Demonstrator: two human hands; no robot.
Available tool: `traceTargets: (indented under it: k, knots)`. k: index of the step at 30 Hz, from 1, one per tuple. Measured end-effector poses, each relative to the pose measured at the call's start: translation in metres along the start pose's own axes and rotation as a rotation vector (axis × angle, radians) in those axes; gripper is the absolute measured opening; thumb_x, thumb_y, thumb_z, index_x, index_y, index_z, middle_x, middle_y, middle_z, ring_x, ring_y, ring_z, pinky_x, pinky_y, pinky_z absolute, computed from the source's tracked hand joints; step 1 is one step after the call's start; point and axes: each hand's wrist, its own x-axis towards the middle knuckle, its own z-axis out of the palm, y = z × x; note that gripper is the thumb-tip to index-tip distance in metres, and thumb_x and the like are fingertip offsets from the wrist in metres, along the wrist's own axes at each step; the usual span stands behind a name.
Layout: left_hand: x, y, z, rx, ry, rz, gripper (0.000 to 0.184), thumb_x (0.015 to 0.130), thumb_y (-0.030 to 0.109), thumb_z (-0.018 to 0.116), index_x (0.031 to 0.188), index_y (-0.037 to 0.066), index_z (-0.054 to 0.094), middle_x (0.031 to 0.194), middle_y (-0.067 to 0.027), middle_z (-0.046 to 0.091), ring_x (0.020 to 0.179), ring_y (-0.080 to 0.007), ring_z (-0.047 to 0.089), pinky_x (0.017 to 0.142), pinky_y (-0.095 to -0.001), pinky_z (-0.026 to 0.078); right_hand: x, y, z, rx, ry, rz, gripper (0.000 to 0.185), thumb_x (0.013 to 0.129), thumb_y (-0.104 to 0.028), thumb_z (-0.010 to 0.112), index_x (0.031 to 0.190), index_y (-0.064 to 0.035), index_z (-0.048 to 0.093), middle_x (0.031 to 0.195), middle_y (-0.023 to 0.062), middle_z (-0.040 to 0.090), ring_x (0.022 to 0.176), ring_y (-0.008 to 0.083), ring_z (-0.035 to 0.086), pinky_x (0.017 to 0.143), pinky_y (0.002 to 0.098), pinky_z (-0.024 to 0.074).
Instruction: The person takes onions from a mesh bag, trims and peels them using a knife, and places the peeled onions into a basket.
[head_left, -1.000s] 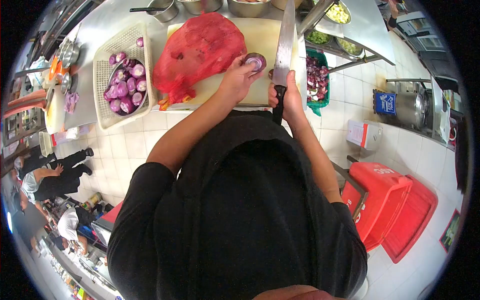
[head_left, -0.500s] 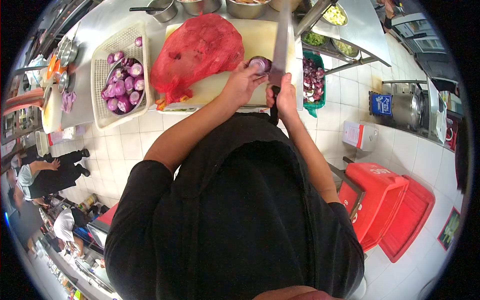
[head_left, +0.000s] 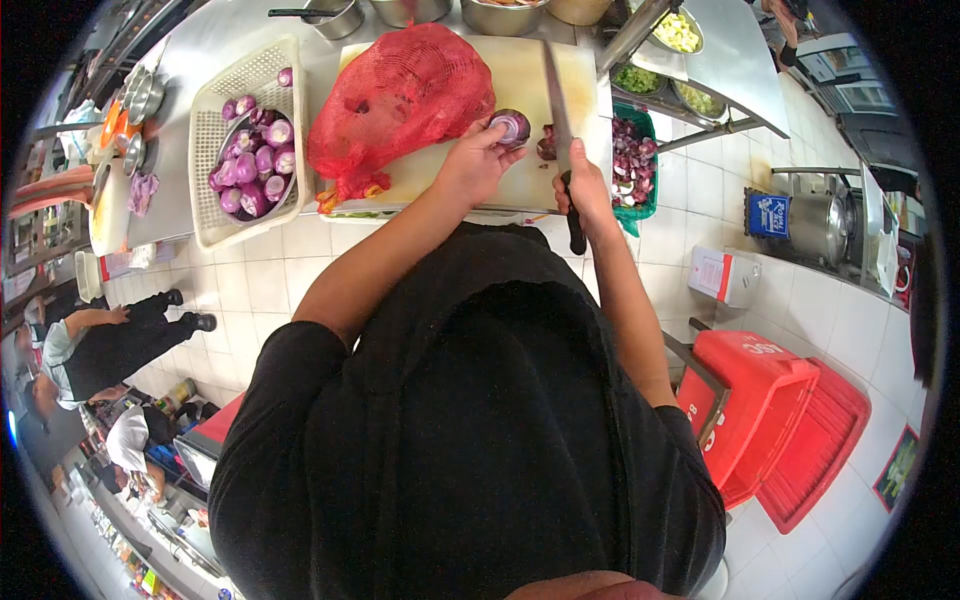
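My left hand [head_left: 474, 165] holds a red onion [head_left: 511, 127] over the cutting board [head_left: 520, 85], with a pale ringed face of it turned up. In my right hand [head_left: 587, 186] is a large kitchen knife [head_left: 556, 92], its blade pointing away from me and apart from the onion. A small dark onion piece [head_left: 547, 143] lies beside the blade. To the left, a red mesh sack [head_left: 400, 100] covers much of the board. Beyond it, peeled red onions [head_left: 255, 170] fill a bowl inside a white plastic basket [head_left: 205, 215].
A green crate [head_left: 640, 212] of onion scraps hangs right of the board. Metal pots [head_left: 503, 16] line the back edge. A red bin [head_left: 750, 400] with its lid swung open stands on the floor at right. Other people [head_left: 125, 330] are at far left.
The knife blade has moved left at its tip and away from the onion, which now shows its ringed face. A dark onion piece is now visible by the blade. The view has shifted slightly.
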Motion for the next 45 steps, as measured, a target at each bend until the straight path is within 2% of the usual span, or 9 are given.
traceTargets:
  k: [2,5,8,11,18,24,27,36,45]
  knots:
    - [-0.001,0.001,0.001,0.04,0.01,0.017,0.027,0.096,0.014,0.059,0.122,0.007,0.054,0.116,-0.0089,0.064,0.108,-0.0259,0.062,0.098,-0.044,0.05,-0.006,-0.003,0.001,-0.046,-0.089,-0.034,0.06,0.1,-0.061,0.039,0.115,-0.0043,0.052,0.058,0.002,0.048,0.043,0.0095,0.041,0.039,0.027,0.0335]
    - [-0.004,0.003,0.005,0.061,0.015,0.04,0.027,0.096,0.012,0.059,0.121,0.007,0.053,0.116,-0.0087,0.063,0.106,-0.0238,0.063,0.093,-0.043,0.053,-0.007,0.001,0.014,-0.068,0.093,-0.196,0.054,0.101,-0.056,0.042,0.116,-0.0057,0.054,0.058,0.0014,0.047,0.044,0.0088,0.041,0.04,0.026,0.033]
    - [-0.002,0.003,0.003,0.068,0.006,0.049,0.029,0.097,0.013,0.058,0.124,0.007,0.053,0.117,-0.0094,0.063,0.105,-0.0243,0.063,0.092,-0.0407,0.054,0.003,0.008,0.004,-0.099,0.064,-0.249,0.045,0.102,-0.046,0.049,0.122,-0.0066,0.057,0.057,-0.0004,0.045,0.041,0.0083,0.04,0.038,0.0257,0.032]
    - [-0.002,0.007,0.003,0.074,-0.006,0.033,0.033,0.099,0.017,0.056,0.13,0.007,0.051,0.119,-0.0115,0.063,0.104,-0.025,0.063,0.09,-0.0377,0.055,-0.002,-0.002,-0.006,-0.094,-0.045,-0.052,0.045,0.102,-0.047,0.047,0.121,-0.0072,0.057,0.059,-0.0001,0.047,0.044,0.0072,0.041,0.04,0.024,0.033]
    - [-0.005,0.016,0.002,0.014,-0.152,-0.059,0.038,0.103,0.023,0.047,0.14,0.012,0.046,0.122,-0.0148,0.063,0.09,-0.024,0.067,0.081,-0.0344,0.056,-0.03,-0.011,0.004,0.222,-0.199,-0.268,0.061,0.104,-0.057,0.026,0.134,-0.0072,0.045,0.057,0.0,0.045,0.044,0.009,0.041,0.04,0.0249,0.0358]
    - [-0.011,0.022,0.012,-0.093,-0.257,-0.172,0.037,0.104,0.026,0.045,0.138,0.012,0.048,0.127,-0.0172,0.06,0.083,-0.0202,0.064,0.076,-0.0299,0.054,-0.03,-0.02,0.004,0.259,-0.336,-0.397,0.088,0.094,-0.075,0.025,0.145,-0.0027,0.035,0.061,0.0015,0.046,0.045,0.0107,0.04,0.044,0.0256,0.0346]
    - [-0.019,0.026,0.018,-0.097,-0.316,-0.214,0.044,0.099,0.028,0.052,0.139,0.009,0.049,0.135,-0.0202,0.054,0.088,-0.018,0.056,0.08,-0.0264,0.05,-0.031,-0.024,0.009,0.343,-0.367,-0.45,0.079,0.098,-0.069,0.025,0.144,-0.0064,0.04,0.06,0.002,0.048,0.046,0.0107,0.043,0.044,0.0253,0.0367]
    - [-0.036,0.029,0.035,0.03,-0.388,-0.27,0.048,0.098,0.027,0.056,0.141,0.005,0.049,0.114,-0.003,0.062,0.085,-0.0121,0.055,0.079,-0.0263,0.048,-0.025,-0.016,0.021,0.252,-0.379,-0.541,0.071,0.1,-0.064,0.026,0.132,-0.0032,0.045,0.061,0.0035,0.05,0.047,0.0113,0.046,0.044,0.026,0.0385]
    - [-0.046,0.035,0.044,0.275,-0.379,-0.269,0.056,0.097,0.034,0.059,0.142,0.003,0.048,0.107,-0.0021,0.061,0.081,-0.011,0.055,0.068,-0.0227,0.045,-0.021,-0.005,0.017,0.314,-0.391,-0.468,0.071,0.099,-0.067,0.028,0.121,-0.0037,0.049,0.061,0.0037,0.051,0.046,0.0119,0.046,0.042,0.0266,0.0377]
